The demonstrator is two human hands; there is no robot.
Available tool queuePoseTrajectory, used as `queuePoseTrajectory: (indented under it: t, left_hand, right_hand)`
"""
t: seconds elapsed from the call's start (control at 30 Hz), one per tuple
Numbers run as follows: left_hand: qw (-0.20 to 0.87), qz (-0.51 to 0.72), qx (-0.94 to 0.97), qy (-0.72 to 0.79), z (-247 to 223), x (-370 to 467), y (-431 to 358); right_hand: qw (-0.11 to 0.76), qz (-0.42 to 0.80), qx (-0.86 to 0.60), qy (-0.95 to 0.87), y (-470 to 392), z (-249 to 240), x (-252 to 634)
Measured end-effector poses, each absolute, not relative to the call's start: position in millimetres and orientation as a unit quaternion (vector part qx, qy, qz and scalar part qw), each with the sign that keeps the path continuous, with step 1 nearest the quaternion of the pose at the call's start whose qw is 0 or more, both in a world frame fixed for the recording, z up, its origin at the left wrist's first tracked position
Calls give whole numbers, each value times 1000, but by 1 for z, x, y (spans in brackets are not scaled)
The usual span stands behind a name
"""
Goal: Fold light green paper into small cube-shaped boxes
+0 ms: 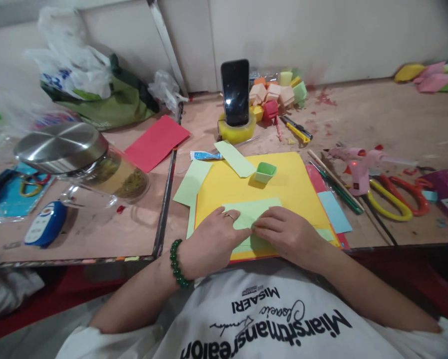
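A sheet of light green paper (252, 209) lies on a stack of yellow paper (224, 184) right in front of me. My left hand (212, 242), with a ring and a green bead bracelet, has its fingers curled on the left part of the green sheet. From the other side, my right hand (289, 234) pinches the sheet, its fingers pressed together. The two thumbs nearly meet at its middle. Just beyond stands a small open green paper box (265, 172), close to a light green strip (236, 158). More light green paper (194, 182) sticks out at the left.
Behind the stack, a phone (235, 92) leans upright in a yellow tape roll (237, 130), beside folded paper pieces (278, 94). Right: a pink glue gun (358, 167), scissors (392, 199), a cutter (297, 130). Left: a lidded glass jar (122, 179), red paper (158, 142), a blue-white device (46, 224).
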State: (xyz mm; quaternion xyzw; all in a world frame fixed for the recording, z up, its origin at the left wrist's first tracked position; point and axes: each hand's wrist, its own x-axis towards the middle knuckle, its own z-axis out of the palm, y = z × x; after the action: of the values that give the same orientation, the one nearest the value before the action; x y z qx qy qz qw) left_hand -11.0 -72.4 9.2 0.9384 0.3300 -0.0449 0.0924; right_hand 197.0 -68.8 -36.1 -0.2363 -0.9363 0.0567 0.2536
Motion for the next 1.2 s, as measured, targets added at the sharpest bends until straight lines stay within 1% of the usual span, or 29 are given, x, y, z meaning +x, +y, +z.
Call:
queuePoseTrajectory:
  t: [0.13,0.37,0.5,0.6,0.77,1.0,1.1,1.2]
  left_hand:
    - [100,-53,937,329,9,-12,-71]
    - [109,-60,933,337,11,-12,-70]
    - [110,-45,935,334,12,-13,-69]
    - [110,-44,935,335,11,-13,-69]
    - [108,-40,934,339,8,-15,-72]
    - [98,-20,934,342,3,-18,-75]
    - [98,-14,933,345,3,-19,-76]
    - [96,-16,933,345,3,-18,-78]
  right_hand:
    - [235,42,-204,-949,-69,-38,196]
    - [167,11,-205,-964,-69,-34,198]
    - [145,-13,-192,-971,-68,-32,198]
    - [141,-15,-179,-974,-68,-33,201]
    - [134,25,-179,-974,-70,-37,221]
    - [144,50,-245,-957,-80,-43,259]
    - [146,36,-283,-947,-85,-38,269]
    - [167,14,-300,-939,-89,-27,263]
